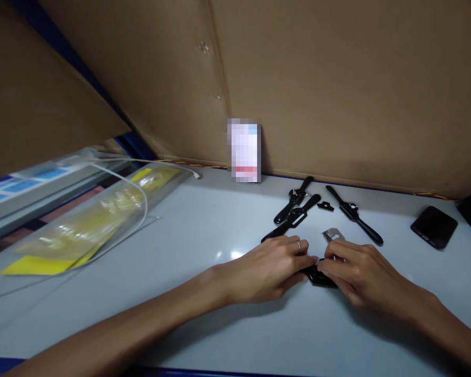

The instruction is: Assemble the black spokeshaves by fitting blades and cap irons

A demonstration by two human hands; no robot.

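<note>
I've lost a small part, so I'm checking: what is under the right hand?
Under the right hand, part of a black piece shows. The hand covers its right end; whatever else lies beneath cannot be seen.

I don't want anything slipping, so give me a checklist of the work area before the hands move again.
1. Both hands at the near black tool: ok, left hand and right hand both touch it.
2. Left hand's grip firm: cannot tell, its own fingers hide it.
3. Right hand clear of the metal blade: cannot tell, fingers overlap the blade's edge in this view.
4. Small black plate in sight: ok, it lies beyond the blade.
5. Dark phone out of the way: ok, it lies apart, off to the right.
</note>
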